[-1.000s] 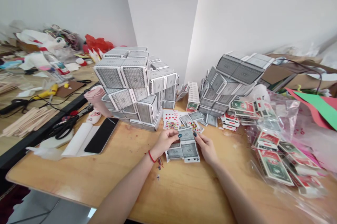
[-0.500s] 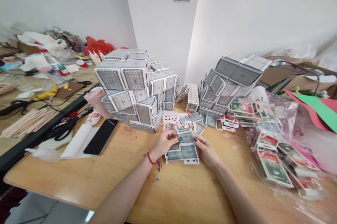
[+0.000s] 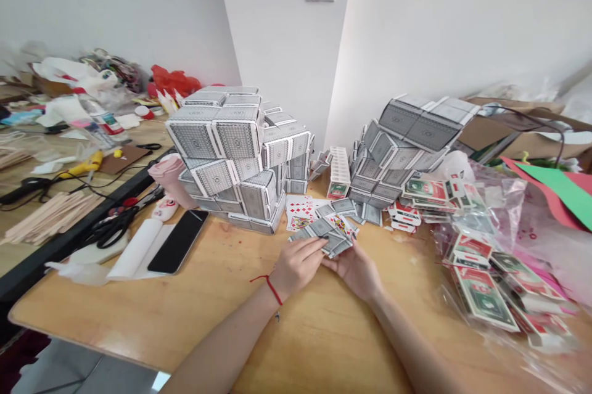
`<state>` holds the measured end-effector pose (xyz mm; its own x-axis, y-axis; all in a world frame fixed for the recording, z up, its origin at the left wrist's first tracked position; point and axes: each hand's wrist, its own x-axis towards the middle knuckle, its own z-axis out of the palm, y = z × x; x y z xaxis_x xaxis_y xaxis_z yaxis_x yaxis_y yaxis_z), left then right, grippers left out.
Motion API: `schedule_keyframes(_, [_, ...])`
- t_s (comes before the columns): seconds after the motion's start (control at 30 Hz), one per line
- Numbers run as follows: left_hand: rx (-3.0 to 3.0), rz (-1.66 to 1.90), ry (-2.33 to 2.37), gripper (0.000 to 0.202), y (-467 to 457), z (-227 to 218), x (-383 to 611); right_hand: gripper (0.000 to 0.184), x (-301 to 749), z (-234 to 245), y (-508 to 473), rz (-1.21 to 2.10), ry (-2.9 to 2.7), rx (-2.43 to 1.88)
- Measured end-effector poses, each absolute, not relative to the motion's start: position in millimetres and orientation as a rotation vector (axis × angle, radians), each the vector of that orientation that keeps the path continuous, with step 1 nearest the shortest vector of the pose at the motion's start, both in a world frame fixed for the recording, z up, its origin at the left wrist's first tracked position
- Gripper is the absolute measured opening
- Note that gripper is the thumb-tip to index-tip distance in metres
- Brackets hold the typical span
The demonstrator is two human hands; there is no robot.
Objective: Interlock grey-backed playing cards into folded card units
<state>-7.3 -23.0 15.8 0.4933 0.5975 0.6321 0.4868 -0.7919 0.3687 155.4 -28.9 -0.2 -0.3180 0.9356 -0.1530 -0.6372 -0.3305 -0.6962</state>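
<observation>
Both hands hold a small folded piece of grey-backed playing cards [image 3: 326, 235] just above the wooden table [image 3: 287, 332]. My left hand [image 3: 296, 264], with a red thread at the wrist, grips its near left side, fingers curled. My right hand [image 3: 354, 267] supports it from below on the right, fingers closed around it. Loose face-up cards [image 3: 300, 212] lie just beyond the hands. A large stack of card cubes [image 3: 238, 153] stands behind to the left, and a tumbled pile of card cubes [image 3: 407, 141] sits to the right.
A black phone [image 3: 178, 240] on white paper lies left of the hands, with black scissors [image 3: 111, 227] and a pink cylinder [image 3: 173, 178] nearby. Plastic bags of red and green card boxes [image 3: 485, 270] fill the right side. A cluttered second table [image 3: 55, 153] is far left.
The flat cross of joined cards has been lifted off the table and folded up into a compact piece between both hands, which moved slightly toward me.
</observation>
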Motion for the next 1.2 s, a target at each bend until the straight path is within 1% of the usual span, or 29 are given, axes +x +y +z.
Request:
schedule_keyframes(0.1, [2.463,0.995,0.899,0.025,-24,18,-5,0.029,160,2,-26,1.912,-0.570,-0.683])
schedule_keyframes(0.17, [2.386,0.965,0.875,0.025,-25,21,-5,0.027,164,2,-25,1.943,-0.573,-0.713])
schedule_keyframes(0.33, [2.288,1.022,0.840,0.014,-26,22,-6,0.020,168,-2,-24,1.931,-0.521,-0.738])
schedule_keyframes(0.43, [2.215,1.068,0.907,0.007,-26,20,-4,0.019,167,-2,-24,1.920,-0.512,-0.748])
schedule_keyframes(0.53, [2.165,1.119,0.965,0.004,-28,19,1,0.019,165,0,-25,1.872,-0.537,-0.798])
schedule_keyframes(0.73, [2.137,1.164,1.048,0.015,-33,24,7,0.025,161,3,-28,1.855,-0.575,-0.870])
schedule_keyframes(0.9, [2.192,1.108,1.061,0.043,-37,30,12,0.025,159,1,-29,1.795,-0.559,-0.840])
schedule_keyframes(1.0, [2.190,1.126,1.048,0.047,-39,30,14,0.025,157,0,-30,1.729,-0.535,-0.881])
schedule_keyframes(1.2, [2.032,1.159,1.070,0.058,-38,28,10,0.032,151,9,-32,1.671,-0.578,-0.856])
